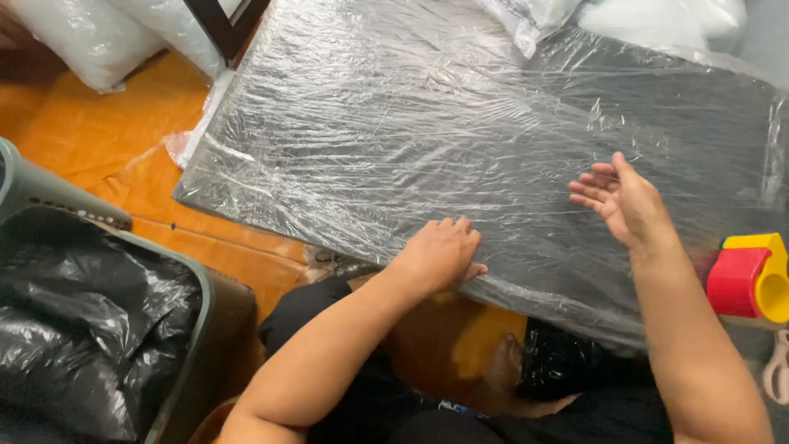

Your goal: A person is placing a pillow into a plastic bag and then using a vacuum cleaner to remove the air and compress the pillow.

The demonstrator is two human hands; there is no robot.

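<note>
Lap: the person sits on the floor in dark clothing, knees under the near edge of the panel.
Bin (177, 329): grey-green, lined with a black bag (82, 329), at the person's near left.
Left hand (440, 251): palm down, fingers loosely curled and pressed flat on the film at the panel's near edge; it grasps nothing, only bears on the wrap.
Right hand (620, 197): open, fingers spread and slightly cupped, palm turned inward, its edge resting on or just above the film; whether it touches, I cannot tell. It holds nothing.
Tape dispenser (752, 279): red and yellow, just beside the right forearm, at the panel's right end.
Panel (427, 123): large, flat, dark grey, wrapped in wrinkled clear plastic film; it lies across the orange floor (90, 131), slanting from the near right to the far left.
Far edge: white plastic bags (90, 33) lie beyond the panel at left and right.
</note>
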